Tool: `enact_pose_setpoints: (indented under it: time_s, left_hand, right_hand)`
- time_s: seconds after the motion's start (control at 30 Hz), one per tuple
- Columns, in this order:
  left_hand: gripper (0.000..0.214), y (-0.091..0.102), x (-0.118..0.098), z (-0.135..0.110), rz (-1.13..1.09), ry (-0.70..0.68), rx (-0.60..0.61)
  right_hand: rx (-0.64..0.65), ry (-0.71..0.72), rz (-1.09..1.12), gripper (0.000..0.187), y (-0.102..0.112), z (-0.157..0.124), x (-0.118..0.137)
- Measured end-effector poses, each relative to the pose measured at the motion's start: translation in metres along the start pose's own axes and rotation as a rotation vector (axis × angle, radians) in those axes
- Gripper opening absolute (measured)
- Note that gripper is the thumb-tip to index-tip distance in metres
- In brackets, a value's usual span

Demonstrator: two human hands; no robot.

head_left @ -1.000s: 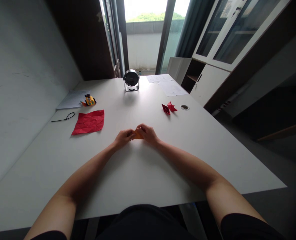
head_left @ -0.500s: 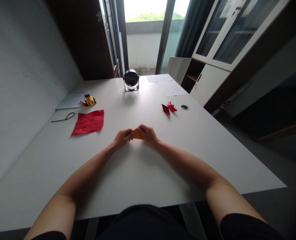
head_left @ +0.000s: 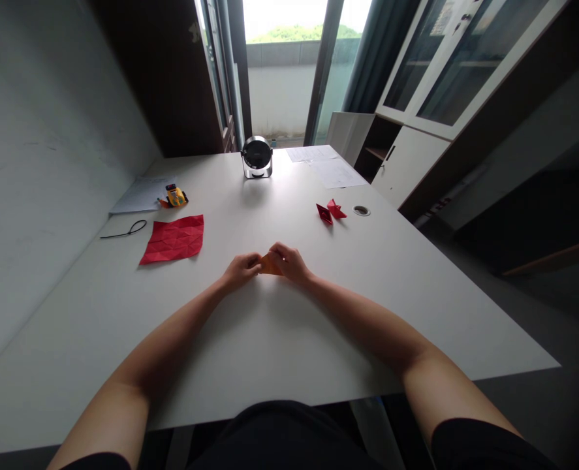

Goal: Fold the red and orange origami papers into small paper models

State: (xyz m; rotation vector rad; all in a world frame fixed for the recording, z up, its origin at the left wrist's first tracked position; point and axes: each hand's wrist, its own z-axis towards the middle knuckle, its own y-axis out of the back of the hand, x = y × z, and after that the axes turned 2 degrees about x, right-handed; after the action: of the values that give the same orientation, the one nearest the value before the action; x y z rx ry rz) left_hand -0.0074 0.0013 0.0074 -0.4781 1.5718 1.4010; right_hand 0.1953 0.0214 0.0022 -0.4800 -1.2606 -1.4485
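Between my two hands is a small folded piece of orange paper, just over the middle of the white table. My left hand pinches its left end between thumb and fingers. At the right end, my right hand grips the paper and hides part of it. Farther off to the left lies a creased red paper sheet, spread out flat. Two folded red paper pieces, a darker one and a boat-like one, stand close together beyond my right hand.
A yellow tape measure and a looped black cable tie lie at the left near printed sheets. A round black device on a metal stand is at the back. Papers and a cable hole are at the right.
The fingers of both hands have shifted slightly on the orange paper, and a little more of its lower edge shows. Everything else on the table stays where it was.
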Motion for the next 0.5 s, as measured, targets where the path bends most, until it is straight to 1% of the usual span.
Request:
enact_pose_setpoints:
  time_s: [0.13, 0.33, 0.5]
  left_hand:
    - [0.021, 0.0016, -0.0028, -0.001, 0.021, -0.002, 0.029]
    - [0.027, 0.0015, -0.0046, -0.0013, 0.014, -0.004, 0.038]
    - [0.024, 0.001, -0.0042, -0.0011, 0.021, 0.016, 0.051]
  right_hand:
    - [0.019, 0.001, -0.029, 0.034, -0.0004, -0.0009, 0.0019]
    - [-0.017, -0.02, -0.024, 0.028, -0.0014, 0.0004, -0.0035]
    - [-0.025, 0.001, -0.026, 0.027, -0.0016, 0.0, -0.002]
